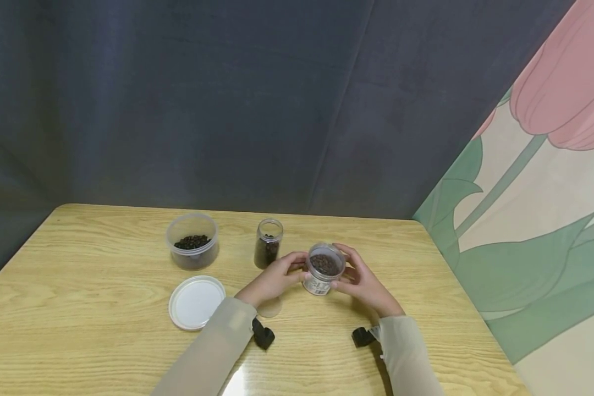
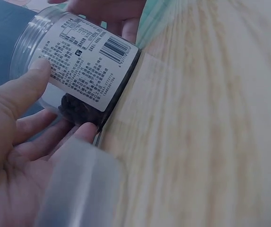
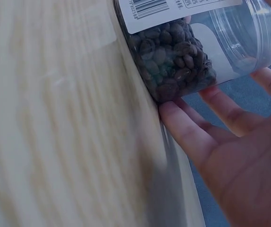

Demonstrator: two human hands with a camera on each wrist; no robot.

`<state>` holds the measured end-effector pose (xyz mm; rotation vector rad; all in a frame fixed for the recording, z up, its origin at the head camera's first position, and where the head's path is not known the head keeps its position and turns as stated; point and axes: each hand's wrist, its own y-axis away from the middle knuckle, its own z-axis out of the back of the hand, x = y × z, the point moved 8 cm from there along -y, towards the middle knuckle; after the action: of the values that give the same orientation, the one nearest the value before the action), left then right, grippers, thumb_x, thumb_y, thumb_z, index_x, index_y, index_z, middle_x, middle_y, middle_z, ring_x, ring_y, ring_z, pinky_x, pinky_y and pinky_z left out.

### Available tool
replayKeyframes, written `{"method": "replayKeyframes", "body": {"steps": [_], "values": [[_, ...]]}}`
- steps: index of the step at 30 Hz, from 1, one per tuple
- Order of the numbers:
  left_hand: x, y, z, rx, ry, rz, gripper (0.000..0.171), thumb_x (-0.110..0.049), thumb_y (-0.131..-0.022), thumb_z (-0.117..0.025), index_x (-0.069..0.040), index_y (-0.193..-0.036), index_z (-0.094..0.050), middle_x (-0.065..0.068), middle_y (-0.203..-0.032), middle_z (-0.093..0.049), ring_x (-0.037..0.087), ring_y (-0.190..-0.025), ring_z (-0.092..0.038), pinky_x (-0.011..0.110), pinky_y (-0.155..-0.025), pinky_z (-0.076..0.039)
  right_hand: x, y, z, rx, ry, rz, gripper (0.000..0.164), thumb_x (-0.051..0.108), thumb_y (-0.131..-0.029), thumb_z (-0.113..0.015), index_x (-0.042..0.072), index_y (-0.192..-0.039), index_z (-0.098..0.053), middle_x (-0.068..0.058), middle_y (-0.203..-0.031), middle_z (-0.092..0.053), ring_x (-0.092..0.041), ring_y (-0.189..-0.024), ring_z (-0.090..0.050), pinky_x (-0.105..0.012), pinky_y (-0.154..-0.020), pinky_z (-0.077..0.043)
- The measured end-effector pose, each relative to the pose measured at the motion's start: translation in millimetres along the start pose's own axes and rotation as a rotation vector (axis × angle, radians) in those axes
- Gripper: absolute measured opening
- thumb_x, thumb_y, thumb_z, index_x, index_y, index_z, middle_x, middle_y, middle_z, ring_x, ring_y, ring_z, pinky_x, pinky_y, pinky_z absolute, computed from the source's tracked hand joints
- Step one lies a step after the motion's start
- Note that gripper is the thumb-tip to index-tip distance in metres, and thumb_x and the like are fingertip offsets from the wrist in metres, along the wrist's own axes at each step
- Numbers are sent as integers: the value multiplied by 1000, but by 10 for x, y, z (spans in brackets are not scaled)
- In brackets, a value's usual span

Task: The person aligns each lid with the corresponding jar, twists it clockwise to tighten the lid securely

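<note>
Both hands are around a clear plastic jar [image 1: 319, 285] right of the table's middle. It is uncovered and partly filled with dark brown beans [image 3: 173, 56]. A white printed label [image 2: 86, 61] with a barcode covers one side. My left hand [image 1: 276, 279] holds the jar from the left, its thumb on the label and fingers curving behind. On the opposite side my right hand [image 1: 368, 286] grips it, fingertips along the wall and near the base. In both wrist views the jar's base is right at the wooden table top [image 3: 55, 118].
A taller glass jar [image 1: 267, 250] of dark beans stands just behind the left hand. Farther left is a round plastic tub [image 1: 193, 258] with dark beans. A white lid [image 1: 197, 302] lies before it. Beside the left wrist is a translucent disc [image 1: 269, 308]. Dark curtain [image 1: 203, 110] hangs behind.
</note>
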<state>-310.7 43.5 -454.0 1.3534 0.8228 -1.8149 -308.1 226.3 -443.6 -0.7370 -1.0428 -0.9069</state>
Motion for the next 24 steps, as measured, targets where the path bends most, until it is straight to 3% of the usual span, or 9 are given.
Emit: {"method": "replayKeyframes", "body": {"steps": [12,18,24], "values": [[-50,8,14,-14,-80,-12,53,-21,-104,-60,-4,-152,-43,13,-151,-50,29,-138,-49,42,-114,-42,-29,-44,-24,9,-6,3,83,8,-91,-77,26,-158,-31,-15,-151,-40,-44,-138,-43,-51,-112,-42],[-57,-37,-8,-45,-116,-11,53,-21,-105,-58,-3,-152,-43,14,-151,-50,30,-139,-49,42,-115,-41,-41,-53,10,-19,15,35,78,4,-92,-74,17,-157,-31,-19,-154,-38,-46,-138,-43,-49,-113,-40],[-68,-95,-55,-81,-93,4,51,-20,-106,-55,-2,-153,-42,15,-150,-51,31,-139,-48,45,-116,-39,-62,-30,54,-47,25,42,68,5,-97,-68,11,-153,-30,-19,-158,-35,-46,-144,-34,-59,-117,-29]]}}
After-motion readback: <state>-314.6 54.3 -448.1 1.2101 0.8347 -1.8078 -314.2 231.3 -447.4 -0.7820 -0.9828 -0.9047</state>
